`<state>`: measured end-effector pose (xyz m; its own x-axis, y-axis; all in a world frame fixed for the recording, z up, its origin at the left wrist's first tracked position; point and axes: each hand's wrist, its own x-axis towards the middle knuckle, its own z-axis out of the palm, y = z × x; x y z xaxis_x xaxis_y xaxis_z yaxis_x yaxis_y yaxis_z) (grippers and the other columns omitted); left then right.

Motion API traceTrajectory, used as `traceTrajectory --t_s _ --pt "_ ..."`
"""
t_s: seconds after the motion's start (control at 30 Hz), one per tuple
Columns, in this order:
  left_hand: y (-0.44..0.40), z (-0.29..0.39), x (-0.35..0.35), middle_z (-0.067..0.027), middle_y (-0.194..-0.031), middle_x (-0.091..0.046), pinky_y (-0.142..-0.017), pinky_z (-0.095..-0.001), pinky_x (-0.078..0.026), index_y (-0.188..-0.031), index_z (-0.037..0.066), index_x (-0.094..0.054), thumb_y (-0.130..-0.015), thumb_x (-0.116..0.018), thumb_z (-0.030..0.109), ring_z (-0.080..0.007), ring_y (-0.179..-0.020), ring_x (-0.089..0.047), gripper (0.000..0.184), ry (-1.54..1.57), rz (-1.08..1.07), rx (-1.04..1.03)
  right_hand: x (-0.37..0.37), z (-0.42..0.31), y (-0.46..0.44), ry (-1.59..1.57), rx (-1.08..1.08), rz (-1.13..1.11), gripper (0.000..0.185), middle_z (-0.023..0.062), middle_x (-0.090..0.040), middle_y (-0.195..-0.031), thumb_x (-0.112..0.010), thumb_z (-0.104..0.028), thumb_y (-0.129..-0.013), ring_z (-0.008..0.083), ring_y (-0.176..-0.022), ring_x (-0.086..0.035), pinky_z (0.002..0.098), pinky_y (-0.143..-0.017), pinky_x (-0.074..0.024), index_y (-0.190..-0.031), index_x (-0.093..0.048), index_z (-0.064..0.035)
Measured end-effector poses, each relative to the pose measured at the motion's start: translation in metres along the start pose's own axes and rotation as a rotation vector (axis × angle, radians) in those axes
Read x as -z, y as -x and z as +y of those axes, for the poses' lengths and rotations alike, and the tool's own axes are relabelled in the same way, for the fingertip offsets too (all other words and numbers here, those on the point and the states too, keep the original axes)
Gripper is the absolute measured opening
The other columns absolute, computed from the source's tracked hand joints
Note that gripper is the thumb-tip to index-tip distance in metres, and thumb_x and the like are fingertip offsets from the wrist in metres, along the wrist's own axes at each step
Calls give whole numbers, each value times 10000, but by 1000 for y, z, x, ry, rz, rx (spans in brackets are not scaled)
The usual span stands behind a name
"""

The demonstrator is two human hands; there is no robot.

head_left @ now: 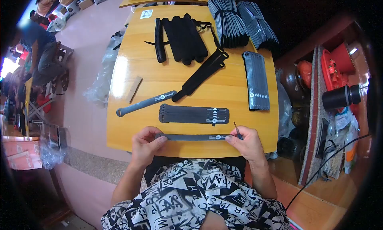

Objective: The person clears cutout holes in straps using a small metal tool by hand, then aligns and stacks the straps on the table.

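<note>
A grey strap [187, 137] with white lettering is stretched level between my hands near the table's front edge. My left hand [147, 145] pinches its looped left end. The lettered right end is pinched in my right hand [248, 143], which also has a thin, dark, pointed tool [238, 131] between its fingers; its exact kind cannot be made out. Just beyond lies a fanned stack of similar grey straps [183, 114]. Another single grey strap [145, 104] rests at an angle behind the stack, its lettered end touching a black strap bundle [199, 75].
Black straps [184, 40] lie at the back of the yellow table [131, 138]. Bound strap bundles [228, 22] stand at the far right corner, with another strap stack [256, 81] nearer. A tan strip [135, 89] lies left. At right is a shelf with a black bottle [339, 97].
</note>
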<state>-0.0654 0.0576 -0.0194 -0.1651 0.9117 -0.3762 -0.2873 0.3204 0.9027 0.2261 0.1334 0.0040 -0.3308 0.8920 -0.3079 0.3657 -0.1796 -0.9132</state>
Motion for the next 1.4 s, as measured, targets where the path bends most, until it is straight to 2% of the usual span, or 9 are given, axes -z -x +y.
traceTrajectory --t_s 0.13,0.23,0.33,0.43,0.63,0.83,1.13,1.2,1.4 --pt "-5 8 -3 -85 -772 -608 -563 -222 -478 -937 -38 -572 -803 -618 13 -128 -652 -587 150 280 -25 101 1 0 -5 -49 -40 22 129 -10 -545 -655 -601 -96 -812 54 -628 -461 221 -557 -396 -808 -598 34" --pt "-7 11 -2 -85 -781 -612 -583 -222 -471 -933 -44 -592 -810 -611 23 -124 -656 -582 141 229 18 120 0 2 -10 40 -16 86 131 6 -542 -630 -594 -91 -807 56 -611 -460 227 -540 -396 -797 -593 39" --pt "-12 5 -1 -58 -763 -611 -585 -230 -479 -873 -28 -615 -808 -589 -1 -119 -664 -591 75 -332 125 -137 -3 -2 -16 155 -17 135 132 20 -535 -603 -595 -88 -799 57 -591 -457 235 -519 -391 -774 -587 41" --pt "-22 -2 -3 -34 -753 -611 -590 -206 -454 -819 -36 -621 -788 -600 -12 -82 -662 -568 45 -478 201 -343 -6 -3 -23 197 -37 147 129 27 -532 -590 -597 -83 -792 57 -583 -455 243 -505 -386 -755 -583 40" --pt "-30 4 -7 -24 -686 -611 -581 -208 -453 -799 -40 -617 -762 -625 -4 -70 -635 -558 52 -497 262 -181 -6 6 -34 202 -16 143 111 32 -536 -586 -602 -56 -776 56 -577 -461 244 -496 -386 -746 -580 49" --pt "-37 3 -8 -32 -678 -614 -557 -214 -453 -795 -39 -617 -761 -644 11 -72 -614 -556 67 -625 289 -190 -7 5 -35 212 -44 159 115 40 -540 -574 -613 -52 -761 58 -566 -473 241 -495 -391 -718 -586 52" --pt "-40 -4 -8 -44 -707 -623 -591 -222 -462 -817 -39 -613 -767 -636 8 -85 -642 -566 72 -622 308 -176 -9 4 -39 209 -62 183 107 30 -534 -553 -622 -58 -745 52 -523 -454 243 -462 -374 -694 -582 28" --pt "-40 -3 -11 -40 -675 -607 -558 -217 -446 -807 -32 -609 -761 -639 6 -76 -612 -551 67 -589 330 -171 -9 8 -39 198 -59 193 119 34 -525 -539 -624 -58 -743 56 -512 -447 248 -456 -370 -680 -569 25" --pt "-40 0 -14 -20 -650 -575 -521 -202 -413 -791 -28 -602 -762 -637 -1 -53 -576 -505 53 -585 326 -199 -10 9 -40 221 -64 203 149 82 -499 -520 -615 -86 -754 69 -492 -446 267 -449 -370 -666 -554 18"
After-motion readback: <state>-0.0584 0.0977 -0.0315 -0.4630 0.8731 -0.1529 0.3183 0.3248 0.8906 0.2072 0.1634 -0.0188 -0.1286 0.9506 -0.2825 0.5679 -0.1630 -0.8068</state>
